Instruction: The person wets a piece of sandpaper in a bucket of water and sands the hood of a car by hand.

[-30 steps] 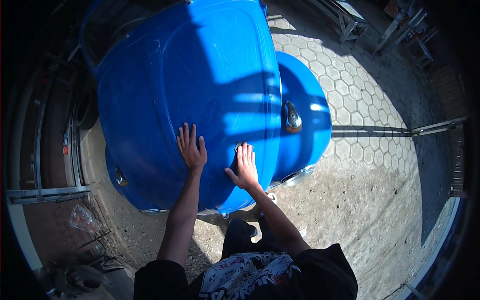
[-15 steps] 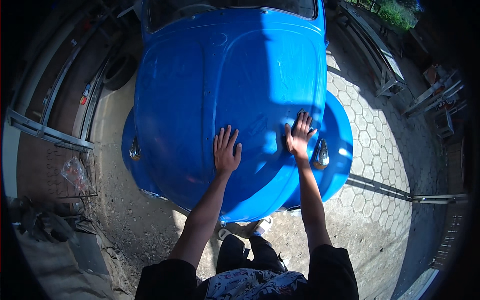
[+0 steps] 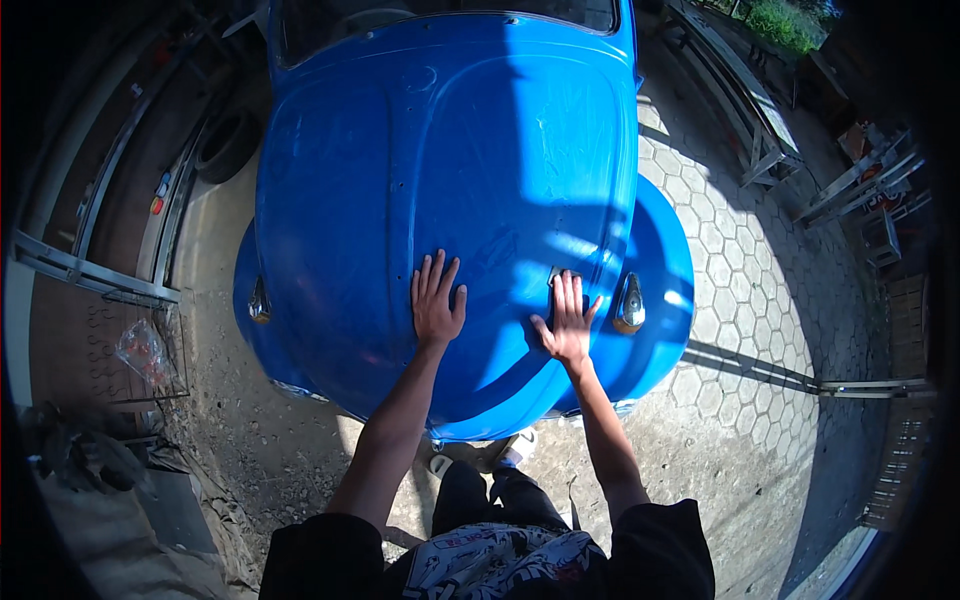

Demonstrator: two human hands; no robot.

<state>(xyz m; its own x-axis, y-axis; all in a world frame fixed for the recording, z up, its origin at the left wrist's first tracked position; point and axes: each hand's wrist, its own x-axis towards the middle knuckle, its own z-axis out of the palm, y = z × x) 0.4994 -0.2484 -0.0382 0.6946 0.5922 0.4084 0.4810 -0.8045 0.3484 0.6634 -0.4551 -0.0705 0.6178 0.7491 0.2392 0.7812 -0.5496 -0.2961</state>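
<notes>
A bright blue rounded car hood [image 3: 440, 160] fills the upper middle of the view. My left hand [image 3: 437, 302] lies flat on it with fingers spread, near the front edge. My right hand [image 3: 568, 322] also presses flat on the hood, fingers apart, a hand's width to the right. Its fingertips touch a small dark handle [image 3: 556, 272] on the hood. A chrome headlight [image 3: 630, 303] sits on the blue fender just right of my right hand. Another headlight [image 3: 259, 299] is at the left fender.
A windshield [image 3: 440, 12] is at the top. Hexagonal paving [image 3: 770, 300] spreads to the right, with metal frames [image 3: 745, 120] at the upper right. A tyre [image 3: 228, 145] and metal racks [image 3: 90, 275] stand left. Gravelly ground [image 3: 250, 440] lies at my feet.
The view has swung so the car is now centred and upright. Both hands stay flat on the hood in nearly the same places.
</notes>
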